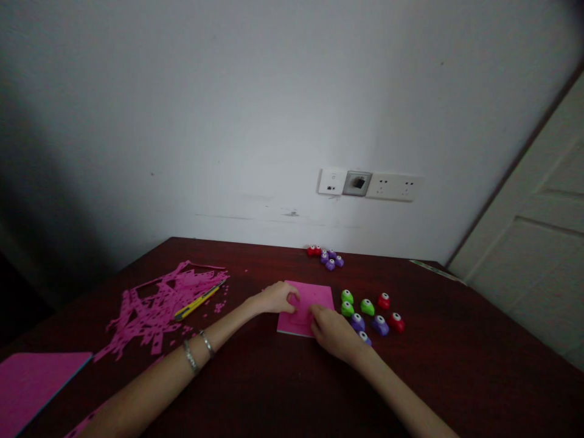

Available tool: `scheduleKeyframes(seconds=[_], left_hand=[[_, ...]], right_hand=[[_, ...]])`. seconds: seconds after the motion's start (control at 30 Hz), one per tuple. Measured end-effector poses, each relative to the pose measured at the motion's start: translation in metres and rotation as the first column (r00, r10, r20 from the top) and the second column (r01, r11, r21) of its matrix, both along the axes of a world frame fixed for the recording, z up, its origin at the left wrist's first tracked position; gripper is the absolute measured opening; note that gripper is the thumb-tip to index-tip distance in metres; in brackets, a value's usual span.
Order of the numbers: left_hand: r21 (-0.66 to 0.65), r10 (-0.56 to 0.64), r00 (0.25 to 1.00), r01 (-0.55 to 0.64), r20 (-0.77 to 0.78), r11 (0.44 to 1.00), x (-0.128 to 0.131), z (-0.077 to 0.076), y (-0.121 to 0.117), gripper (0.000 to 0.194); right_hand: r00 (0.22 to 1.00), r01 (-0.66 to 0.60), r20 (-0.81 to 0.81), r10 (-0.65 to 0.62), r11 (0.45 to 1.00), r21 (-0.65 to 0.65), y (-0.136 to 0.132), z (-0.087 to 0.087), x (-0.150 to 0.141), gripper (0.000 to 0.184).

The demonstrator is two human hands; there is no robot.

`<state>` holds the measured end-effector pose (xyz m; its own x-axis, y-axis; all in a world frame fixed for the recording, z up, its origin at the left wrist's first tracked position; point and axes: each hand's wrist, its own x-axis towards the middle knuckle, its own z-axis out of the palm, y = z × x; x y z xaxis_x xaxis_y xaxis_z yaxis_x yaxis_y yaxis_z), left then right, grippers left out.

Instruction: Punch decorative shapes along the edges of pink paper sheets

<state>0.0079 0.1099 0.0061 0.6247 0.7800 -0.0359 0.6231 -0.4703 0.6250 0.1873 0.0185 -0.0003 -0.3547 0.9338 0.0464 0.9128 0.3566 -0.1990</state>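
Note:
A square pink sheet (pixel 319 294) with a pale front edge lies on the dark table in front of me. My left hand (pixel 279 297) rests over its left part, thumb and forefinger curved with a gap between them. On the right side my right hand (pixel 334 330) is closed, fingertips pinched low at a small pink paper piece (pixel 302 317) on the sheet. That piece blends with the pink beneath, so its outline is faint. Right of the sheet, close to my right hand, stand several small craft punches: green (pixel 367 306), purple (pixel 380 325) and red (pixel 396 322).
Left of my arm lies a tangle of pink paper scraps (pixel 150 310) with a yellow utility knife (pixel 198 303) beside it. A larger pink sheet (pixel 41 380) sits at the front left. More punches (pixel 330 263) stand near the wall, below the sockets (pixel 390 186).

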Motion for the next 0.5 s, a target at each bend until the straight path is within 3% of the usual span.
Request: scheduleKeyframes(seconds=[0.1,0.2,0.37,0.5], left_hand=[[0.109,-0.066,0.995,0.074,-0.073,0.991,0.001,-0.002,0.005,0.026],[0.135,-0.084,0.996,0.081,0.016,0.988,0.013,-0.003,0.02,0.022],[0.21,0.189,0.976,-0.209,0.112,0.955,0.06,0.002,0.061,0.033],[0.246,0.276,0.96,-0.281,0.058,0.927,0.1,0.008,0.081,0.043]], right_hand=[[0.997,0.08,-0.002,-0.08,0.996,0.042,-0.001,-0.008,-0.007,0.016],[0.986,0.162,0.013,-0.164,0.983,0.09,-0.003,-0.013,-0.014,0.015],[0.975,0.209,0.046,-0.216,0.969,0.134,-0.005,-0.016,-0.019,0.014],[0.976,0.207,0.042,-0.216,0.965,0.159,-0.005,-0.018,-0.017,0.011]])
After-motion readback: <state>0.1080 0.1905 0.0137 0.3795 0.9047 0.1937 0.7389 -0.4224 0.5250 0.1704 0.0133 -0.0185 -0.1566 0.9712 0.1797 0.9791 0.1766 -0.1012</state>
